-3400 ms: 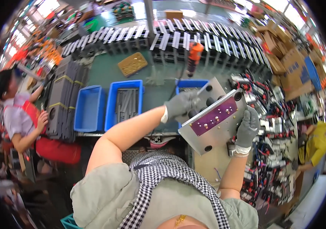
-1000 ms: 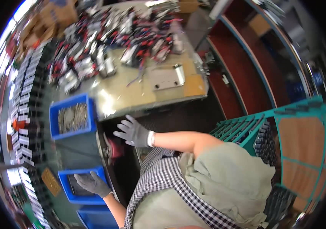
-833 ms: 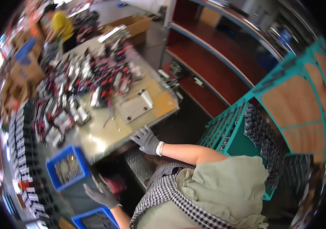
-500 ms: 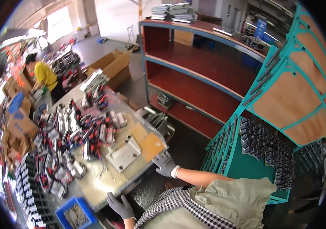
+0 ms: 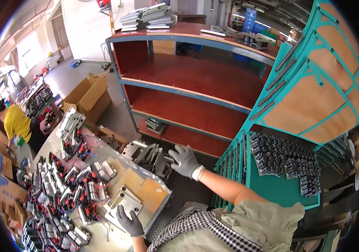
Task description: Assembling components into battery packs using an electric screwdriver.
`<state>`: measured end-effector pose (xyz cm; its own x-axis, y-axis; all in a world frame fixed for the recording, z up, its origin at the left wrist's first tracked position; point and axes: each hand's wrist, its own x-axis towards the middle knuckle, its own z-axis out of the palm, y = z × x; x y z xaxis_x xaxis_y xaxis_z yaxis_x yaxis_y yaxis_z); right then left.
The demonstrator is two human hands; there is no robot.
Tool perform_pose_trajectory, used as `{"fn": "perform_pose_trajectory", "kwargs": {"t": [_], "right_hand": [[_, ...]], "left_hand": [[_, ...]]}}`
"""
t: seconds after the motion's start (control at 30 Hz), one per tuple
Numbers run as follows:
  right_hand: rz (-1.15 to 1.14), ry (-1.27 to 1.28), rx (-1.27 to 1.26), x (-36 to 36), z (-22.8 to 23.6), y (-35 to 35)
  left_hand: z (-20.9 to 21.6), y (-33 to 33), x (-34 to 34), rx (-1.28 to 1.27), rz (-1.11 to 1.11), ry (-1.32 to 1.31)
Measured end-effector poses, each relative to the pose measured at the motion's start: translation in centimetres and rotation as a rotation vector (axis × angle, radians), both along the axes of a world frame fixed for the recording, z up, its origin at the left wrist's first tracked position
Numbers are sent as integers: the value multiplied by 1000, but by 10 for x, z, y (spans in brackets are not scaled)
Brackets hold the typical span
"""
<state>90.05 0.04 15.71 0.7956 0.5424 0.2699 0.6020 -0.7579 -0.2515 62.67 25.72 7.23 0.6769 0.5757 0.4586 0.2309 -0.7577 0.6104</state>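
My left hand (image 5: 130, 222), in a grey glove, hovers at the near edge of the worktable with its fingers apart and nothing in it. Just beyond it a flat silver metal plate with round holes (image 5: 123, 200) lies on the table; whether the fingertips touch it I cannot tell. My right hand (image 5: 184, 163), also gloved in grey, reaches forward past the table's right corner, fingers spread and holding nothing. Close to its left is a stack of metal brackets (image 5: 148, 156) beyond the table edge. A brown cardboard sheet (image 5: 153, 191) lies right of the plate.
Many small wired assemblies (image 5: 62, 189) cover the table's left side. A red-shelved rack (image 5: 188, 105) stands ahead, a green rack (image 5: 272, 178) with black parts to the right. Beyond the table are an open carton (image 5: 88, 98) and a person in yellow (image 5: 18, 124).
My view has turned right and my body has shifted. The right hand has left the table corner and extends forward beside the brackets. The left hand has come over near the metal plate.
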Motion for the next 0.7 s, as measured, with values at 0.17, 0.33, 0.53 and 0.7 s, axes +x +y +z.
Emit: {"fn": "perform_pose_trajectory", "kwargs": {"t": [0.17, 0.33, 0.53, 0.7], "right_hand": [[-5, -573, 263, 147, 145, -46], [-55, -885, 334, 332, 297, -89], [-533, -371, -49, 550, 406, -162], [-662, -66, -141, 632, 418, -202]], "left_hand": [[54, 0, 113, 129, -121, -87], [100, -34, 254, 185, -336, -251], [160, -105, 393, 259, -487, -293], [202, -128, 460, 335, -637, -322]]}}
